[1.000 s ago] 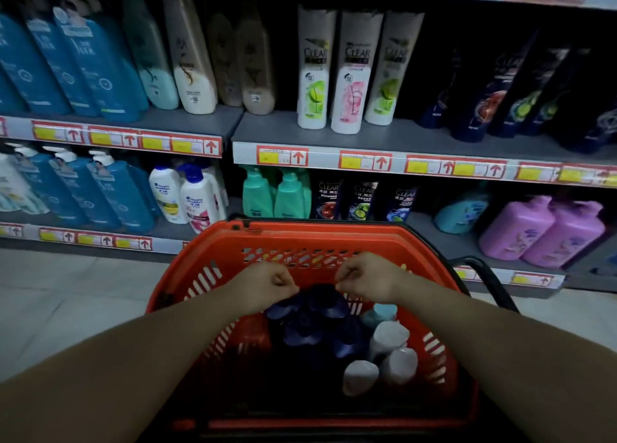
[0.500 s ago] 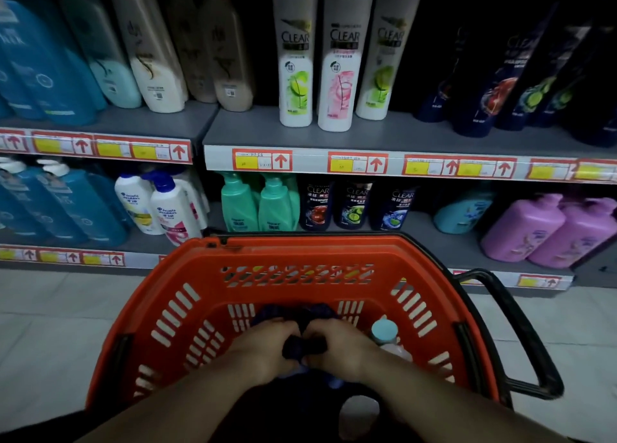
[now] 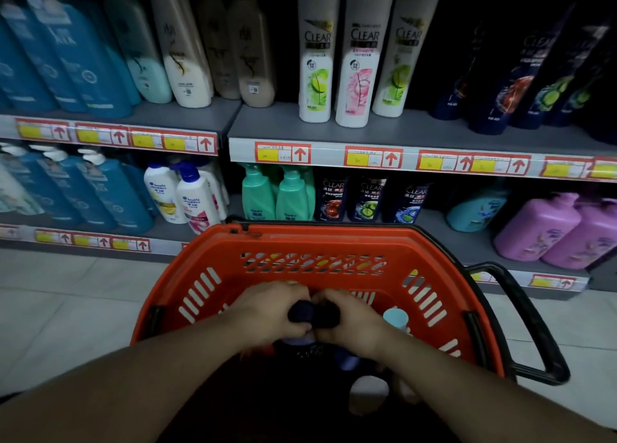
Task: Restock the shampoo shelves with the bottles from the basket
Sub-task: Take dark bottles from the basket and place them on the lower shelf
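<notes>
Facing shampoo shelves (image 3: 267,125), left hand (image 3: 267,309) and right hand (image 3: 357,322) clasp dark bottles (image 3: 302,310) inside basket (image 3: 334,239).

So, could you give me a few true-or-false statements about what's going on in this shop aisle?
1. The left hand and right hand are inside the orange basket. True.
2. The hands grip a white bottle. False: they grip dark bottle tops.
3. Three white Clear bottles stand on the upper shelf. True.
4. The purple bottles stand on that upper shelf. False: they stand on the lower shelf, at the right.
</notes>
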`<control>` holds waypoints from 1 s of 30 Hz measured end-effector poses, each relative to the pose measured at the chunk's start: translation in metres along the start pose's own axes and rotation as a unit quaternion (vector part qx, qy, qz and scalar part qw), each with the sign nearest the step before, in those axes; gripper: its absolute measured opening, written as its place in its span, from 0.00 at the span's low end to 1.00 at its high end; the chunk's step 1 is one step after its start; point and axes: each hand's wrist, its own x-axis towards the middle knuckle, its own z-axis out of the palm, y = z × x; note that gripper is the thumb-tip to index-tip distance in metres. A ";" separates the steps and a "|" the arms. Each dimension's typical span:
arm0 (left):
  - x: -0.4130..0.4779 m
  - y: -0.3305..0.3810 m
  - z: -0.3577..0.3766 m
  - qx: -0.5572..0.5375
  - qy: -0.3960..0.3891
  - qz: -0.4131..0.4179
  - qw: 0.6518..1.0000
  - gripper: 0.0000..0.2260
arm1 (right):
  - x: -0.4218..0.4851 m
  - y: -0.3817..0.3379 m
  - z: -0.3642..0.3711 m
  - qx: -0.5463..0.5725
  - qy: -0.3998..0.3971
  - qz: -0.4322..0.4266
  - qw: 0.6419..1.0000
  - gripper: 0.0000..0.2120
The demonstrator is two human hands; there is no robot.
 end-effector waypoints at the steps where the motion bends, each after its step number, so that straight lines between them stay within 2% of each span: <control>1: -0.003 0.001 -0.009 -0.016 0.012 0.001 1.000 0.11 | -0.002 -0.003 -0.002 0.035 0.003 0.000 0.999 0.23; 4: -0.012 0.009 -0.036 -0.047 0.048 0.001 0.998 0.12 | -0.010 -0.020 -0.013 0.088 -0.020 -0.008 0.996 0.26; 6: -0.016 0.016 -0.054 -0.042 0.075 -0.004 0.996 0.12 | -0.014 -0.036 -0.020 0.073 -0.025 -0.033 0.996 0.34; 9: -0.021 0.032 -0.082 -0.034 0.112 -0.004 0.993 0.11 | -0.022 -0.061 -0.032 0.044 0.021 -0.070 0.996 0.39; 16: -0.036 0.061 -0.133 -0.070 0.138 0.047 0.987 0.10 | -0.046 -0.104 -0.074 0.003 0.070 -0.098 0.993 0.37; 22: -0.044 0.079 -0.140 -0.100 0.154 0.083 0.979 0.10 | -0.068 -0.122 -0.095 -0.099 0.075 -0.106 0.987 0.38; 27: -0.039 0.088 -0.129 -0.166 0.163 0.059 0.971 0.11 | -0.080 -0.118 -0.102 -0.112 0.108 -0.088 0.984 0.36; 30: -0.036 0.092 -0.127 -0.189 0.182 0.026 0.965 0.11 | -0.080 -0.111 -0.110 -0.076 0.131 -0.077 0.985 0.36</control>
